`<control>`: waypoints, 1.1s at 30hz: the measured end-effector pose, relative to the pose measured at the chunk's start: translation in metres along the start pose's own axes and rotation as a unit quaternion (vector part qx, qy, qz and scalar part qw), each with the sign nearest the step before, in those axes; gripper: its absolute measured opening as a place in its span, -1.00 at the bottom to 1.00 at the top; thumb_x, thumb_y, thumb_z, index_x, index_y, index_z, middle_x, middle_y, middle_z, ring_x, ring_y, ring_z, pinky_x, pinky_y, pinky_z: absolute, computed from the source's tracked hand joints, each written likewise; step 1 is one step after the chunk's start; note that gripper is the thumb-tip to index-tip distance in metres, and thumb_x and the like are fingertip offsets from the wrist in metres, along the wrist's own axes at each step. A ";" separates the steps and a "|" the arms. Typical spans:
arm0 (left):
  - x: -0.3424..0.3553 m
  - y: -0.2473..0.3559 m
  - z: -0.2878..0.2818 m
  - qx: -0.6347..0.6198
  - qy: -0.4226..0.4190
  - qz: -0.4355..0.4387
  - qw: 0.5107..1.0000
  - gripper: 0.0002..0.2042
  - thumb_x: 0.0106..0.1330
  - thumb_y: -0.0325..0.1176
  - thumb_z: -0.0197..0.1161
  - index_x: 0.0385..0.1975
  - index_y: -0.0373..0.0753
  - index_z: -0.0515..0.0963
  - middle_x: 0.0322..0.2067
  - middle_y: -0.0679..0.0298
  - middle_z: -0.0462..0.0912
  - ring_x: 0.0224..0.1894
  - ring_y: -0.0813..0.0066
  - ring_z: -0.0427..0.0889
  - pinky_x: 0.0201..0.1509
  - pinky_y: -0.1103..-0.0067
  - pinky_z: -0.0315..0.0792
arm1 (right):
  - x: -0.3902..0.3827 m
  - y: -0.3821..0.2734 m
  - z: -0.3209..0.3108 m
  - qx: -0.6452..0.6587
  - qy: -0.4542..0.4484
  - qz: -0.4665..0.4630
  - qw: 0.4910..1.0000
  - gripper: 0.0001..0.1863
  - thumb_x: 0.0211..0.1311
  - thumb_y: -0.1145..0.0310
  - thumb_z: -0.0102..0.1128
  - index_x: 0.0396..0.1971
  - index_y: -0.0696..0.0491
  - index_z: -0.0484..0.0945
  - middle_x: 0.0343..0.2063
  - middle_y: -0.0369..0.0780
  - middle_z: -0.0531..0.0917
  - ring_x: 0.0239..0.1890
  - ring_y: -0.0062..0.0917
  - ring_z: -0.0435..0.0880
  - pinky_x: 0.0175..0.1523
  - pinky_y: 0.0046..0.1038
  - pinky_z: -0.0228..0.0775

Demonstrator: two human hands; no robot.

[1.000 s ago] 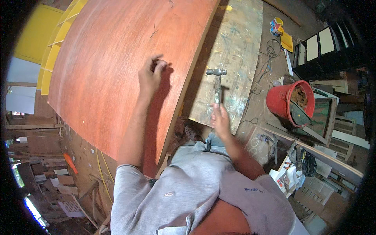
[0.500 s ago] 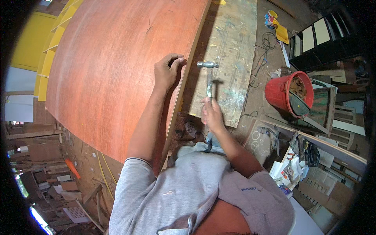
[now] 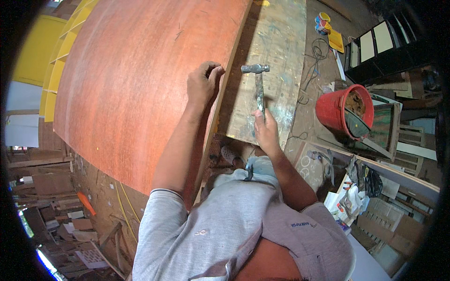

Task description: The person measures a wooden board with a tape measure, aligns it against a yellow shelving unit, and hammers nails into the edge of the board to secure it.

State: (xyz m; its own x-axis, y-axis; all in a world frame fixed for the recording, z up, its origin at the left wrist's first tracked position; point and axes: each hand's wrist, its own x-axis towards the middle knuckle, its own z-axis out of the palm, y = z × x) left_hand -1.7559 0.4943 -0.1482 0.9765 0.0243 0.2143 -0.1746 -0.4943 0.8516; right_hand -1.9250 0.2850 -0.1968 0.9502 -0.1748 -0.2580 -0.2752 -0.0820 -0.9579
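My left hand (image 3: 203,82) rests at the right edge of the large reddish plywood panel (image 3: 117,89), thumb and forefinger pinched together; what lies between them is too small to make out. My right hand (image 3: 266,129) grips the handle of a ball-peen hammer (image 3: 259,84), whose steel head is up to the right of my left hand, over a paint-stained board (image 3: 279,47) lying beside the panel. Several small thin dark pieces, perhaps nails (image 3: 179,35), lie on the panel higher up.
A red bucket (image 3: 328,112) of brownish material stands at right, with cables on the floor, paint cans (image 3: 322,23), a yellow tray (image 3: 335,40) and a black cabinet (image 3: 375,47). Yellow shelving (image 3: 63,56) is at upper left. Wood scraps cover the lower left. A cluttered bench (image 3: 349,206) is at lower right.
My left hand has moved right to the panel's edge, fingertips pinched there. The hammer first swung left toward it, then moved up and slightly right, still in my right hand.
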 end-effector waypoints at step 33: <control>0.001 -0.009 0.000 0.044 -0.040 0.008 0.998 -0.56 0.42 -0.39 0.51 0.27 -0.15 0.62 -0.16 0.15 0.91 -0.12 0.43 0.91 0.01 0.49 0.72 | 0.031 -0.135 -0.026 -0.434 -0.013 -0.109 0.894 -0.52 0.65 -0.08 0.08 0.29 -0.07 0.51 -0.31 0.14 0.78 -0.18 0.26 0.76 -0.09 0.21 0.56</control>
State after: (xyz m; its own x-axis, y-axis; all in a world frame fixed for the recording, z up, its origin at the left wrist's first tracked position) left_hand -1.7532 0.4989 -0.1553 0.9812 -0.0527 0.1859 -0.1826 -0.5680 0.8025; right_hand -1.8623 0.2647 -0.0723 0.9951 -0.0404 -0.0905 -0.0825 -0.8437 -0.5305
